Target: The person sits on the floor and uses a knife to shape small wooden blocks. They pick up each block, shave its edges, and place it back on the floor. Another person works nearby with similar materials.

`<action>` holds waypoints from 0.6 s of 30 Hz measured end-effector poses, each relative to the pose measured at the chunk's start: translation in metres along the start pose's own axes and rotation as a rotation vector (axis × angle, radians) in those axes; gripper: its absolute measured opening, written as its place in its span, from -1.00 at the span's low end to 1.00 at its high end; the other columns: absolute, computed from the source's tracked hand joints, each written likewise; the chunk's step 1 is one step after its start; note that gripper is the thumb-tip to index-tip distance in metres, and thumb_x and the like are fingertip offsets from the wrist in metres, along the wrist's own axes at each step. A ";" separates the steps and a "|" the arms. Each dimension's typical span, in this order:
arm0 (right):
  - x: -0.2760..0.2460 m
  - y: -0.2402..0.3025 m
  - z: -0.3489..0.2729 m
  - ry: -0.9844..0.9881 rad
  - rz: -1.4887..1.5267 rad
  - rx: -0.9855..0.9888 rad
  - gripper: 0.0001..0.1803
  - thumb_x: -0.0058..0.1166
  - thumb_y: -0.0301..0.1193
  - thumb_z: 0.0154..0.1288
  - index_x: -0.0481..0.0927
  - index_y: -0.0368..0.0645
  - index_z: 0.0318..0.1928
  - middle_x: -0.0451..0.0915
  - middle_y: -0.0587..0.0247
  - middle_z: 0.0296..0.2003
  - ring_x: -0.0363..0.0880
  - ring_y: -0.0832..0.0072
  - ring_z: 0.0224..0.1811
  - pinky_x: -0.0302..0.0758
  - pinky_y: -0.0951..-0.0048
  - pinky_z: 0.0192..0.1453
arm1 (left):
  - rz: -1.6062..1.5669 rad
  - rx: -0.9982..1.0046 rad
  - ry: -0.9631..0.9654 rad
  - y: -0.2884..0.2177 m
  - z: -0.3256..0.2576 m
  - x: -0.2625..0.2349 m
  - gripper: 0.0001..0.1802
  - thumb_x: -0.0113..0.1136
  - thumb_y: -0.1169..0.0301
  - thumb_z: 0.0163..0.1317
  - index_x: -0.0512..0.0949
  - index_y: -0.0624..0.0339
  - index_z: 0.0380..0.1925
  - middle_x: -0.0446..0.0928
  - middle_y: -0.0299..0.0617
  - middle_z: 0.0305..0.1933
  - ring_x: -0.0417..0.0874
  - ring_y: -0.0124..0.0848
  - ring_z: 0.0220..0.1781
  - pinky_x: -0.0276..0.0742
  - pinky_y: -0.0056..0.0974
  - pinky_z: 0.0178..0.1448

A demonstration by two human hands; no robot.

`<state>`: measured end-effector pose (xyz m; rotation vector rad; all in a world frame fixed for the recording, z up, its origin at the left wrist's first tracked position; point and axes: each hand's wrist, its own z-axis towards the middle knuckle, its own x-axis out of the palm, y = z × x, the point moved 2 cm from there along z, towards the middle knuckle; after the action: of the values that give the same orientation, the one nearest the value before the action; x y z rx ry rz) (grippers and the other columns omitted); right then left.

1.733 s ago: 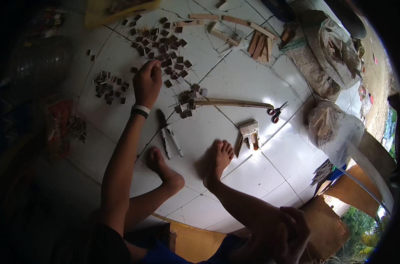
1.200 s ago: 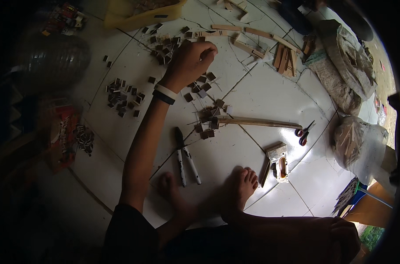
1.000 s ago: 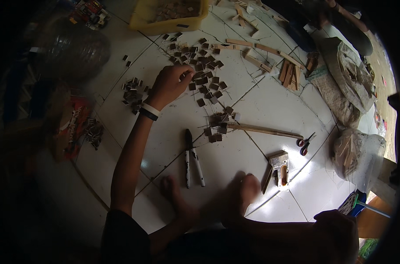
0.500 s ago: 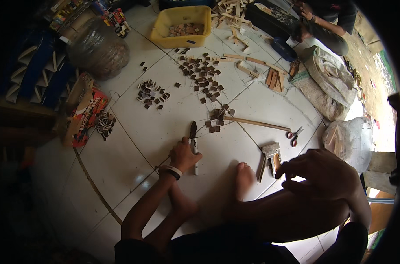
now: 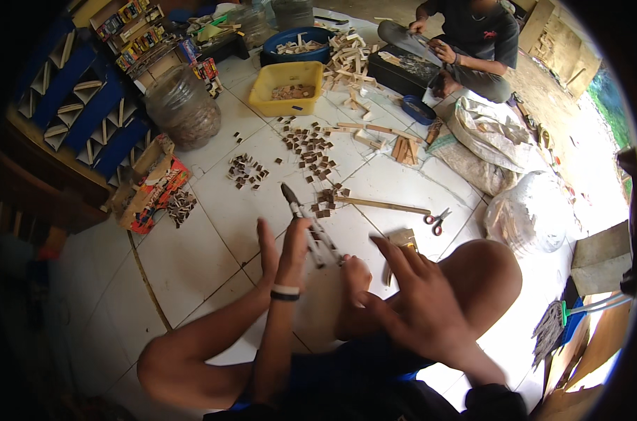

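My left hand (image 5: 294,254), with a band at the wrist, is closed around a pair of pliers (image 5: 292,198). The pliers have dark jaws and white-wrapped handles, which are spread apart and slant down to the right. My right hand (image 5: 427,298) hangs in front of my right knee, fingers stretched out and slightly blurred, holding nothing. Just beyond its fingertips is a staple gun (image 5: 404,239), partly hidden by the hand. Ahead of the pliers lies a small cluster of dark brown square pieces (image 5: 325,203), with a thin wooden stick (image 5: 381,204) running right from it.
Red-handled scissors (image 5: 437,222) lie beyond my right knee. More brown squares (image 5: 311,151) are scattered farther off, before a yellow basin (image 5: 287,88). A torn red box (image 5: 153,189) stands left, sacks (image 5: 486,137) right. Another person (image 5: 472,49) sits at the far right.
My left hand has tilted the pliers, and their handles now stand apart. My right hand has come inward from over the knee, its fingers straightening. The whole view has shifted, showing more of the far side.
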<state>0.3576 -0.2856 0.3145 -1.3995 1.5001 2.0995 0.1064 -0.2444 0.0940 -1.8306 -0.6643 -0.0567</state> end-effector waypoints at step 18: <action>0.174 -0.113 -0.053 -0.126 0.874 0.709 -0.55 0.02 -0.14 0.65 0.46 -0.23 0.25 0.60 0.25 -0.33 0.69 0.49 -0.34 0.63 0.43 -0.27 | 0.578 0.216 -0.055 0.026 -0.017 -0.005 -0.48 -0.01 -0.05 0.59 0.61 0.21 -0.24 0.72 -0.11 -0.40 0.76 -0.29 -0.31 0.64 -0.17 -0.12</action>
<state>0.3671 -0.3356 0.1061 -0.3583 2.7277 1.5914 0.1190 -0.2666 0.0765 -1.7526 -0.1505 0.4332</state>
